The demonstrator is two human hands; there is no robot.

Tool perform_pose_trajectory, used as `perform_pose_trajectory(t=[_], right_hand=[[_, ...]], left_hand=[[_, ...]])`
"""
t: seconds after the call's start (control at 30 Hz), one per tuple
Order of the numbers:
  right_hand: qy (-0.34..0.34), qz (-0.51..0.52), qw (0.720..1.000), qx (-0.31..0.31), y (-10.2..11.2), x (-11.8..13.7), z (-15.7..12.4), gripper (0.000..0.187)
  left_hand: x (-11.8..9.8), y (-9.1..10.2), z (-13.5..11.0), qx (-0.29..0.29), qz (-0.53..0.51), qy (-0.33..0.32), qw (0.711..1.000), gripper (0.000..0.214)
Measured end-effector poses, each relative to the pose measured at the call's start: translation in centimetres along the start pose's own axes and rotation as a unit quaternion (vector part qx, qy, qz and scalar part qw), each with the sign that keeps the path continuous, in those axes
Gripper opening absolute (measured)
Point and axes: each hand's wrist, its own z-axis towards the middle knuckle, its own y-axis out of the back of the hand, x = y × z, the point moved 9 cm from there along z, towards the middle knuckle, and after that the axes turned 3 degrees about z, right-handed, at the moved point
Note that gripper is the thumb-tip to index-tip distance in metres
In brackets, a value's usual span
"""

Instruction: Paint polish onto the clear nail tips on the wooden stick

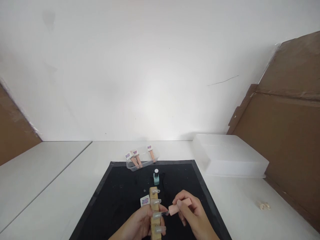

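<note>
- Table [35, 190] is running out of view at its near edge; black mat [120, 190] on it is also losing its near edge to the frame.
- Clear tray [147, 163] is lying across the mat's far edge, toward the far left corner; its thin walls are blurring against the white.
- Left hand [143, 216]: fingers are closing around the wooden bar [155, 207], above the mat's near middle. Bar is looking stiff and light; bare sides are offering the best hold. Its near end is going out of frame, and some fingers are hiding behind it.
- Right hand [191, 211]: fingers are pinching the pink handle [173, 209], little gap showing. Probably light, rigid, smooth enough to slip; mid-length is suiting a grip.
- Green bottle [156, 180] is standing inside the far edge; likely glass.
- White printed piece [145, 200] is sitting beside the bar, partly covered; print unreadable.
- Clear nail tips [157, 215] are jutting from the bar, probably thin and easily knocked.
- Brush end [165, 213] is meeting or nearly meeting one tip; contact unclear.
</note>
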Motion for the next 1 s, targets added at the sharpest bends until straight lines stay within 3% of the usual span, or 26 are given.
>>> perform_pose_trajectory(t=[0.17, 0.47, 0.57, 0.77, 0.87, 1.0], right_hand=[[-0.008, 0.027, 1.0, -0.012, 0.2, 0.1, -0.2, 0.042], [-0.022, 0.031, 0.995, 0.093, -1.5, -0.5, -0.5, 0.045], [-0.032, 0.018, 0.997, 0.073, -1.2, -0.6, -0.3, 0.043], [-0.035, 0.031, 0.999, -0.024, 0.8, -0.7, 0.1, 0.041], [-0.033, 0.044, 0.998, -0.014, 0.7, -0.9, 0.1, 0.04], [-0.028, 0.033, 0.998, 0.045, -0.4, -0.7, -0.2, 0.042]], left_hand=[[0.1, 0.1, 0.0, 0.006, 0.006, -0.006, 1.0, 0.038], [0.0, -0.3, 0.2, -0.001, 0.028, 0.006, 1.0, 0.035], [0.1, -0.3, 0.2, 0.0, 0.031, 0.005, 0.999, 0.03], [0.4, -0.1, 0.1, 0.007, 0.055, 0.009, 0.998, 0.039], [0.3, -0.1, 0.1, 0.005, 0.064, 0.007, 0.998, 0.038], [0.2, -0.3, 0.2, 0.003, 0.06, 0.002, 0.998, 0.032]])
